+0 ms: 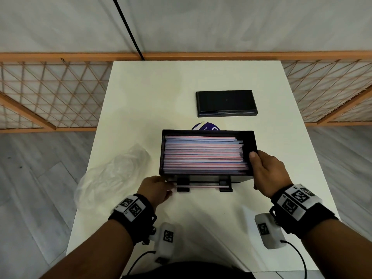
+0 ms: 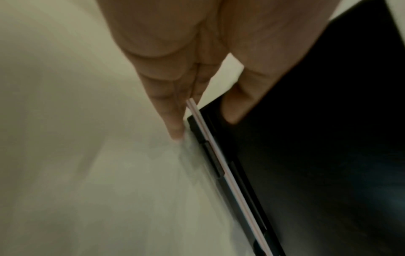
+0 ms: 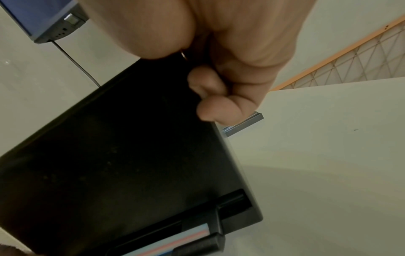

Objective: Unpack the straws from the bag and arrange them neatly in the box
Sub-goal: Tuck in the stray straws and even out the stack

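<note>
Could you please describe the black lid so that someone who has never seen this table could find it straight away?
On the white table, look past the open black box full of pink and blue straws, towards the far edge. The black lid lies flat there, alone, right of centre. Unlike the box it is shallow, closed-faced and untouched, and unlike the crumpled clear bag on the left, it is dark and rigid.

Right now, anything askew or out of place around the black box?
Yes. A pink-and-white straw lies outside the black plastic box, across the brackets on its near side, while the rest are stacked inside. The left hand touches its end; the right hand grips the box's right wall.
</note>
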`<state>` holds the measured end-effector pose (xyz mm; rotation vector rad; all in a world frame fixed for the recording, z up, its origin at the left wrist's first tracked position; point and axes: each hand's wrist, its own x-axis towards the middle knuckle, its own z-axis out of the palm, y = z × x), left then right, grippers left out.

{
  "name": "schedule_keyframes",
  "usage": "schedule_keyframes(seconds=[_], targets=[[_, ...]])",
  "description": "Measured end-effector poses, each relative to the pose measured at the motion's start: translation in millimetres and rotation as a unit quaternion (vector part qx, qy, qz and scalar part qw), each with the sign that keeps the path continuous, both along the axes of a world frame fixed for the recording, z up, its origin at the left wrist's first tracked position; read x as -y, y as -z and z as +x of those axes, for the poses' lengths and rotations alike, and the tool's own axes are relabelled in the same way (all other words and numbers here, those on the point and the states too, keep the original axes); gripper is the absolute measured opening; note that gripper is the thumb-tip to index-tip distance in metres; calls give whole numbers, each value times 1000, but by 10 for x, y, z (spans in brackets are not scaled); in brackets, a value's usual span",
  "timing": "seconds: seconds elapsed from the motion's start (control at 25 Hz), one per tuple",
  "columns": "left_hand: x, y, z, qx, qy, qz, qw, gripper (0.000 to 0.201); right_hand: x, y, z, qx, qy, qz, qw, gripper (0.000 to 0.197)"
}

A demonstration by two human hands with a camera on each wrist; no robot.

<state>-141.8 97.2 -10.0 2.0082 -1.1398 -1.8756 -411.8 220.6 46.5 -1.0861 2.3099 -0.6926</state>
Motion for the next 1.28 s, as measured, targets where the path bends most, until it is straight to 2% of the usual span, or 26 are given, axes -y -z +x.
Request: schedule_keyframes(seconds=[0.08,0.2,0.32,0.36,0.44,0.52,0.64,0.72,0.8,0.92,1.0,1.08,1.16,1.24,1.28], targets=[[-26,12,-24,-1,-14,9,1000,19,1,-22,-2,13,3,6,1000,43],[-42,-133,-21,-11,-37,2,999,10,-3,-79,17,11,5,17,1000,51],[-110,-424,57,-61,24,16,998,9,-24,-226,39,-87,14,-38,995,64],[-152,-523,90,-83,66,17,994,9,-41,-327,75,-134,-8,-82,988,61],[-200,-704,141,-127,125,-5,984,10,-72,-517,190,-182,-119,-147,965,48],[-176,-843,139,-161,103,-60,980,14,-101,-644,350,-167,-236,-116,950,43],[-16,-1020,31,-191,45,-174,965,14,-57,-681,468,-191,-309,-38,931,36],[86,-1087,-68,-182,43,-230,955,12,71,-630,411,-225,-316,-21,921,28],[190,-1078,-136,-133,24,-283,950,6,277,-573,331,-229,-306,6,924,19],[305,-979,-159,-54,-32,-328,942,14,607,-526,323,-276,-292,55,914,26],[278,-965,-158,-51,-7,-330,943,19,704,-562,366,-302,-264,69,913,33],[190,-979,-176,-70,47,-323,943,18,704,-607,384,-245,-245,33,938,29],[107,-1006,-209,-91,69,-292,949,14,683,-615,382,-104,-209,21,972,15],[80,-1011,-258,-117,55,-244,961,12,704,-588,392,117,-100,30,988,11],[83,-997,-281,-121,48,-222,966,12,733,-565,422,249,-28,24,968,14]])
